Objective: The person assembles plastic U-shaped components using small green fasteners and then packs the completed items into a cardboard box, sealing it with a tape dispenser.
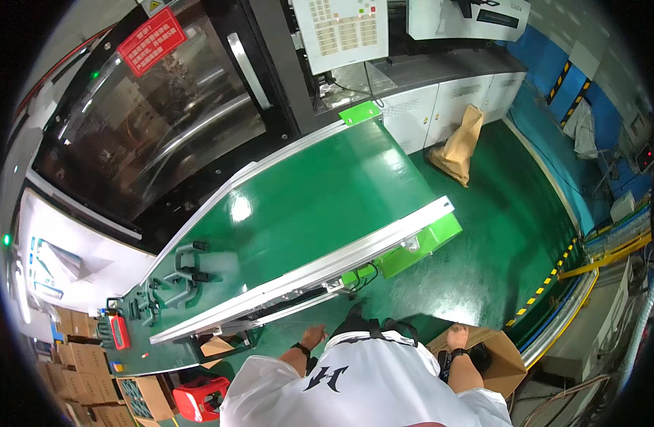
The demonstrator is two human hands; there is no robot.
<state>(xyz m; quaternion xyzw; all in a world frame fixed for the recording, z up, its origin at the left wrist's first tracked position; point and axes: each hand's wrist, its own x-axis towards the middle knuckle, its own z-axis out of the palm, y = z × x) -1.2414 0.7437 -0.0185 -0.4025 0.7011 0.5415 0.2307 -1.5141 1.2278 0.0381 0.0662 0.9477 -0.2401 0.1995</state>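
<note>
Head view. Your left hand, low centre of frame, hangs loosely spread and empty just below the conveyor's near rail. Your right hand, lower right, reaches into the open cardboard box; you can't tell its grip or the box contents, both hidden. Dark moulded parts lie unpicked on the belt, left of centre, well apart from both hands. Judged: packing barely begun. Cartons stacked lower left.
</note>
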